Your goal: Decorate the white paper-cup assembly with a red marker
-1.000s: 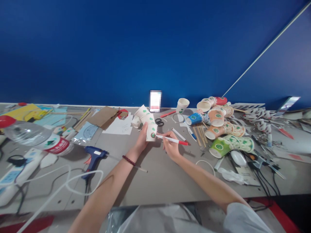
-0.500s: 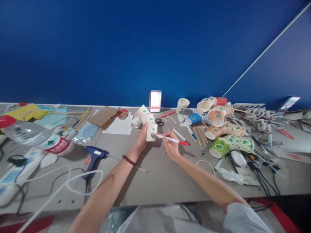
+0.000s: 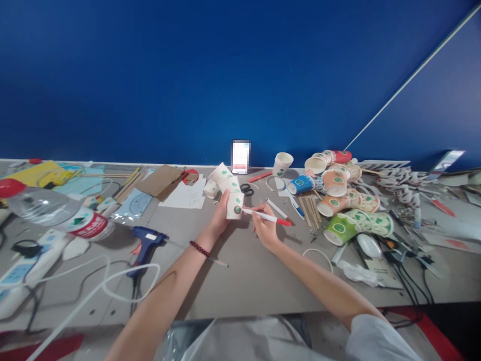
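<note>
My left hand (image 3: 219, 219) is closed around a chain of white paper cups (image 3: 235, 204) with green leaf prints, joined in a curve that runs back and to the left. In my right hand (image 3: 266, 227) is a white marker pen (image 3: 268, 216) with a red end, gripped between the fingers. Its tip is at the side of the nearest cup, close to a dark round spot; whether it touches I cannot tell. Black scissors (image 3: 247, 189) lie just behind the cups. Another white pen (image 3: 277, 207) rests behind my right hand.
On the left are a blue glue gun (image 3: 145, 245), a large plastic bottle (image 3: 80, 215), a power strip (image 3: 28, 273) and cardboard (image 3: 160, 181). Coloured paper cups (image 3: 340, 228), wooden sticks (image 3: 311, 210) and a white mouse (image 3: 369, 245) lie on the right. A lone cup (image 3: 281, 164) and a phone (image 3: 240, 156) stand behind.
</note>
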A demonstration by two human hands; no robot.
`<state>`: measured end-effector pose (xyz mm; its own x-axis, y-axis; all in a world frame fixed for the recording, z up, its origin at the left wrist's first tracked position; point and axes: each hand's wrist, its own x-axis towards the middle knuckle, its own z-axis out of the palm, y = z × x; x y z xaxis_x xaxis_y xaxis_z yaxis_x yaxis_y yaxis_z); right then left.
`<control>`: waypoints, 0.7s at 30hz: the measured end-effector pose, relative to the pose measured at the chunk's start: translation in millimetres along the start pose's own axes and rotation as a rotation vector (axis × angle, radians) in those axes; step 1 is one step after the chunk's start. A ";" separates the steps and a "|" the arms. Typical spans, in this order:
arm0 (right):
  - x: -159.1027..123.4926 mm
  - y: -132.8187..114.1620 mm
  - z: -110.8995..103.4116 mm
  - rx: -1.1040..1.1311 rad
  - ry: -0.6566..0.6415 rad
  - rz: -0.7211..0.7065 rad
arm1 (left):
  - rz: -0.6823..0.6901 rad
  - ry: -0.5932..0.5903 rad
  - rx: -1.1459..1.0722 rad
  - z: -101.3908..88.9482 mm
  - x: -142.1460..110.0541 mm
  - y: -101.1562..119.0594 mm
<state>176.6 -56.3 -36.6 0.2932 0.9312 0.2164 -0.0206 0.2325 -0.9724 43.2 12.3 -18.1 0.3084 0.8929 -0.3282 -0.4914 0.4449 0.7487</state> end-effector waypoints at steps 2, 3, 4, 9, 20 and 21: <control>0.0 0.0 0.1 0.002 -0.001 -0.003 | 0.028 0.003 0.010 -0.1 -0.1 -0.2; 0.0 0.2 0.2 0.000 -0.002 -0.004 | 0.041 0.007 0.015 -0.1 -0.1 -0.3; 0.0 0.6 0.2 -0.003 -0.003 -0.004 | 0.044 0.010 0.015 -0.1 0.1 -0.4; 0.2 3.3 -0.3 -0.014 -0.001 -0.008 | 0.035 0.005 0.047 -0.2 0.5 -0.5; 0.1 1.6 -0.9 -0.011 -0.013 -0.007 | 0.038 0.017 0.020 0.5 1.0 -1.0; 0.3 1.9 -0.8 -0.013 -0.014 -0.011 | 0.036 0.020 0.018 0.6 1.4 -1.2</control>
<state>177.4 -55.9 -38.4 0.2800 0.9325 0.2282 -0.0046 0.2390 -0.9710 44.7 13.0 -19.1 0.2742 0.9095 -0.3123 -0.4871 0.4114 0.7704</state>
